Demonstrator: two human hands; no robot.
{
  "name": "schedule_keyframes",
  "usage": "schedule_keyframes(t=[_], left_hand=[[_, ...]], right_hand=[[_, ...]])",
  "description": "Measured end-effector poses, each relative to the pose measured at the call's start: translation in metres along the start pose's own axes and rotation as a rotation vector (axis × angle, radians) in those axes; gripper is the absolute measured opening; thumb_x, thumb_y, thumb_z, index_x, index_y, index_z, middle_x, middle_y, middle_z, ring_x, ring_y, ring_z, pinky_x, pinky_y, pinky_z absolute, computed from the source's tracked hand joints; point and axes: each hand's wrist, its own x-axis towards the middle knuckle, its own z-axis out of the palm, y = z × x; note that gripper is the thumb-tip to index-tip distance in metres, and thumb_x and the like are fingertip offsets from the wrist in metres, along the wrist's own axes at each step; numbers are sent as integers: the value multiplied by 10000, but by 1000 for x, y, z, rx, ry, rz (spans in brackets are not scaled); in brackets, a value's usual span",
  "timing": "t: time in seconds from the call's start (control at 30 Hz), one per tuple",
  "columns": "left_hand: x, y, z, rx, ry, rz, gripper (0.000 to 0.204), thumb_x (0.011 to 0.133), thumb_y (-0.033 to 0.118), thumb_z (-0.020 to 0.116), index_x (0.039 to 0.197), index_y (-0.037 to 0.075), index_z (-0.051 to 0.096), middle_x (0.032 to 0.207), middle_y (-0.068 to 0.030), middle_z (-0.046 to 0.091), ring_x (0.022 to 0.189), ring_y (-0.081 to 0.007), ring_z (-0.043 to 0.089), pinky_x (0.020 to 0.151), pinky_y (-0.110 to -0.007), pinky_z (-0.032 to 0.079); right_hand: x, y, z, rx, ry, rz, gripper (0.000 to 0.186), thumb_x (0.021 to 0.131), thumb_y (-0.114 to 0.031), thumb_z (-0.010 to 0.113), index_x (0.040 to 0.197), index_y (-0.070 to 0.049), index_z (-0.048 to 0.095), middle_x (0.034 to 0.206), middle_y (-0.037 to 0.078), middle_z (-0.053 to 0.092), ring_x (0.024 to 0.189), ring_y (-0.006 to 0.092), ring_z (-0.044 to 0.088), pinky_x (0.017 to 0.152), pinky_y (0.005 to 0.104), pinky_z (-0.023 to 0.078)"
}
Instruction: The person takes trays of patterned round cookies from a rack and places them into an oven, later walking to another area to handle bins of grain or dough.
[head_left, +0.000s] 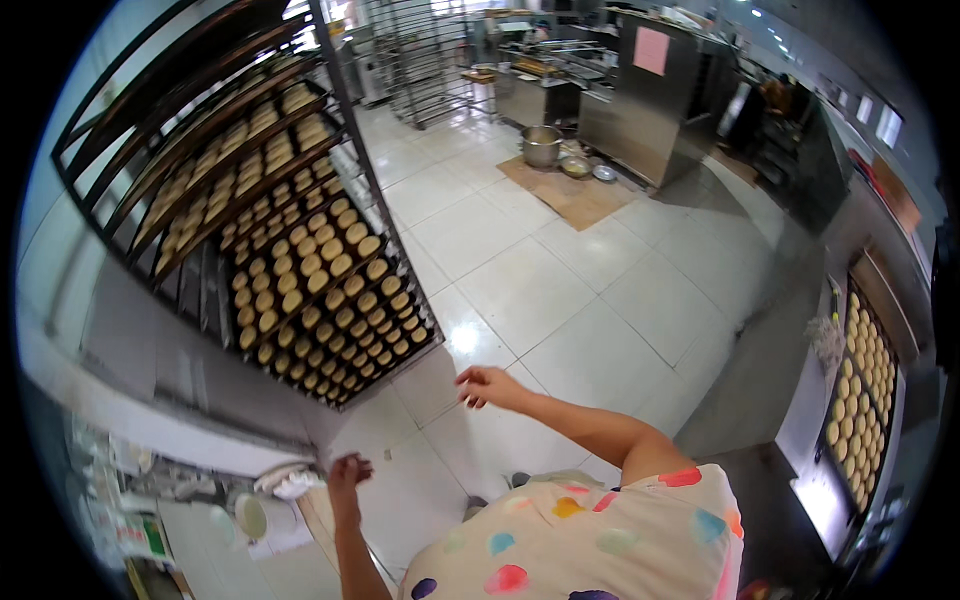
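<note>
At left stands a dark metal rack (354,112), tilted in view, its shelves filled with trays of round golden pastries (331,249). Below it is a white bucket (252,516). The left hand (350,472) appears below the rack's lower corner, fingers loosely curled and slightly apart, clear of the pastries. Further right, the right hand (484,388) has bent, parted fingers, with the rack and pastries to their upper left, not touching. At far right lie more round pieces (857,408) on dark trays.
</note>
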Motion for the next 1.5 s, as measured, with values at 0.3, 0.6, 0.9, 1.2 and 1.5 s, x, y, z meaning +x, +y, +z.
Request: schedule_keyframes(t=[0.3,0.6,0.9,1.2,1.5], left_hand=[[129,-44,114,185,-780,-265,269,922,191,553,1106,-5,569,958,-118,651,848,-182,643,770,-294,519],[196,-20,366,328,-1409,-239,262,938,180,533,1127,0,555,1011,-108,637,908,-165,625,813,-287,507],[199,3,655,643,-1753,18,261,924,203,558,1103,13,570,966,-75,667,874,-127,643,785,-270,506],[302,-29,894,776,-1810,52,272,901,232,584,1073,22,593,919,-82,683,831,-152,660,761,-270,507],[364,-8,1244,611,-1830,-128,262,894,241,593,1024,14,591,854,-75,674,804,-133,658,719,-270,520]], right_hand=[[-24,100,-25,32,176,316,311,874,-205,555,1108,0,562,887,84,662,725,142,640,619,282,536],[-118,136,-153,424,840,327,264,900,-152,552,1103,18,558,917,104,657,788,156,648,714,279,546],[-213,130,-346,575,1197,254,240,882,-140,557,1066,13,574,892,111,662,769,169,651,684,283,545],[-208,59,-630,567,1328,-4,222,909,-98,518,1091,21,561,939,113,647,802,172,640,725,293,539],[-307,178,-806,97,1234,979,202,733,-328,605,731,-134,660,709,82,631,642,270,625,617,387,508]])
